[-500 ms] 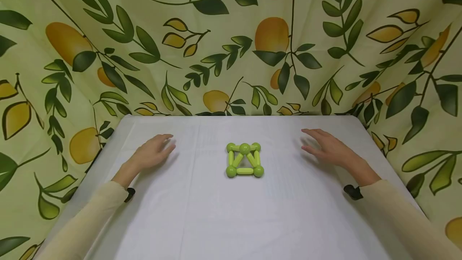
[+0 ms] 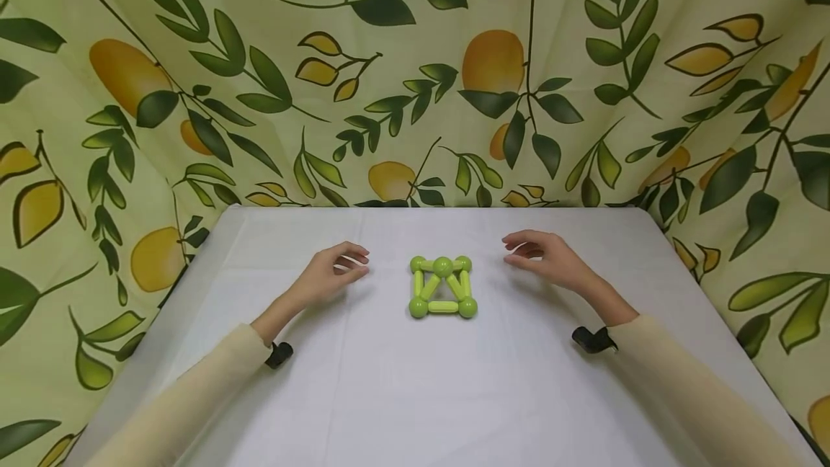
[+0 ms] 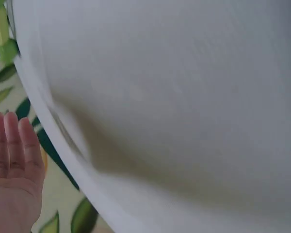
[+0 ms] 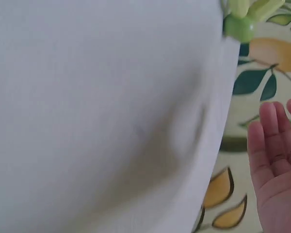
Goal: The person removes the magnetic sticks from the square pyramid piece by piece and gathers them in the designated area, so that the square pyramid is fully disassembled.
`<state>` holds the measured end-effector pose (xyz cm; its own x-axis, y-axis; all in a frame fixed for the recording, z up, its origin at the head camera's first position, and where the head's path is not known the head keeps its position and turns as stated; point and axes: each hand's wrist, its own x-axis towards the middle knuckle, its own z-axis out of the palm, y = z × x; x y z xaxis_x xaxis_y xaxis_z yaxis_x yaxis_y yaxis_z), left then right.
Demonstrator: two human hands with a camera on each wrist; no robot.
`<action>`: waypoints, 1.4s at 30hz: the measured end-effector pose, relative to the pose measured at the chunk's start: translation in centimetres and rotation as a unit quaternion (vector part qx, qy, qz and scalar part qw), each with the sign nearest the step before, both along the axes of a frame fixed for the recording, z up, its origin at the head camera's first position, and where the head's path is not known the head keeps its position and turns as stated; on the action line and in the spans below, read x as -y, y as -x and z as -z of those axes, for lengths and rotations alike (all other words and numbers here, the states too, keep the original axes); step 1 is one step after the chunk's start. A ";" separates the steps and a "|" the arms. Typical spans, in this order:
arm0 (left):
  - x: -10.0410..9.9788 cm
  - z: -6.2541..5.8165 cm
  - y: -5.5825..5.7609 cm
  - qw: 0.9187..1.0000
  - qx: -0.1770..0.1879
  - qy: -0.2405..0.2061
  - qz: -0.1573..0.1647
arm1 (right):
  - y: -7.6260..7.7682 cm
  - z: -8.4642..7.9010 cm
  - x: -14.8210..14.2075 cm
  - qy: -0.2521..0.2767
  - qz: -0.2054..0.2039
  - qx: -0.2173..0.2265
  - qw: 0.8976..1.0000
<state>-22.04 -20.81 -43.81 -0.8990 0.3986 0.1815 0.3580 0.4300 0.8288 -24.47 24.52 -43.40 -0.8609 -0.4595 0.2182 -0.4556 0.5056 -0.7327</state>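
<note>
A green ball-and-stick frame (image 2: 443, 306), made of round balls joined by short rods, stands on the white-covered table in the head view. Its base is square, and two slanted rods rise to a ball on top. To its left, my left hand (image 2: 324, 274) hovers over the cloth with relaxed fingers, touching nothing. My right hand (image 2: 551, 259) is on the other side, its fingers loosely bent and apart from the frame. Part of the frame shows at the upper edge of both wrist views, beyond the left palm (image 3: 14, 189) and the right palm (image 4: 281, 174).
A white cloth (image 2: 389, 395) covers the table. Around its back and sides hangs a curtain (image 2: 272, 157) printed with leaves and orange fruit. A black band (image 2: 593, 339) with a small camera is on the right wrist, and a similar one (image 2: 279, 355) on the left.
Both hands have moved inward toward the green frame, the left hand rightward and the right hand leftward. The frame keeps its place on the table.
</note>
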 end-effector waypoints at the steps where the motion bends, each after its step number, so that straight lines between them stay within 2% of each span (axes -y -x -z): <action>1: -0.6 0.1 -0.1 1.000 0.007 -0.011 0.003 | 0.0 0.0 0.4 0.013 -0.004 0.009 1.000; 8: -4.4 0.0 -0.6 0.997 0.042 -0.047 0.050 | 0.0 0.0 3.6 0.097 -0.050 0.057 0.992; 13: -6.3 0.2 -0.6 0.995 0.041 -0.051 0.073 | -0.2 -0.4 5.4 0.105 -0.075 0.064 0.990; 16: -7.0 0.3 -0.6 0.994 0.047 -0.062 0.079 | -0.9 -1.5 6.4 0.111 -0.093 0.069 0.987; 19: -7.5 0.4 -0.6 0.992 0.054 -0.074 0.083 | -1.6 -2.5 7.2 0.121 -0.113 0.069 0.984; 26: -8.4 0.8 -0.3 0.992 0.055 -0.067 0.094 | -0.1 0.1 7.5 0.117 -0.117 0.065 0.984; 30: -8.4 1.0 -0.3 0.991 0.060 -0.054 0.103 | -0.1 0.2 8.0 0.106 -0.114 0.066 0.986; 33: -8.4 0.8 -0.2 0.991 0.059 -0.047 0.108 | -0.3 -0.3 8.4 0.099 -0.116 0.062 0.986; 38: -8.3 0.5 -0.1 0.990 0.052 -0.040 0.123 | -1.5 -2.5 9.4 0.098 -0.126 0.067 0.985; 42: -8.4 0.6 -0.2 0.989 0.054 -0.039 0.131 | -2.1 -3.4 9.7 0.097 -0.131 0.072 0.984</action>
<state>-21.85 -12.42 -44.37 -0.7823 0.6093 0.1296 0.3561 0.2667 0.8956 -22.38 14.79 -40.02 -0.7469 -0.6311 0.2094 -0.4367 0.2281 -0.8702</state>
